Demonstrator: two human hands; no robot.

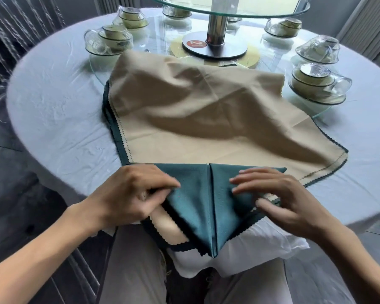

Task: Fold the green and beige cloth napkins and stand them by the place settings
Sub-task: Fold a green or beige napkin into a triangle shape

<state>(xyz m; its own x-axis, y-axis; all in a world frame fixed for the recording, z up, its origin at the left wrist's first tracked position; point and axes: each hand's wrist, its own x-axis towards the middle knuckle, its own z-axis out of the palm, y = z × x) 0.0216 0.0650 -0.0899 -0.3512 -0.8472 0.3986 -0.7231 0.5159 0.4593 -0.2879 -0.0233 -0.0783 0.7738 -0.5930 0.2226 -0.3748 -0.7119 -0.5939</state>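
— What is seen on the desk?
— A beige napkin is laid over a green napkin at the near edge, with two green corners folded in to a centre seam.
— And the grip?
— The left green flap's edge is pinched by the left hand; the right hand is spread, fingers pressed flat on the right flap.
— Any writing?
— A red label is spotted on the turntable base; its figures cannot be read for certain.
— Wrapped cups and bowls are ringed around.
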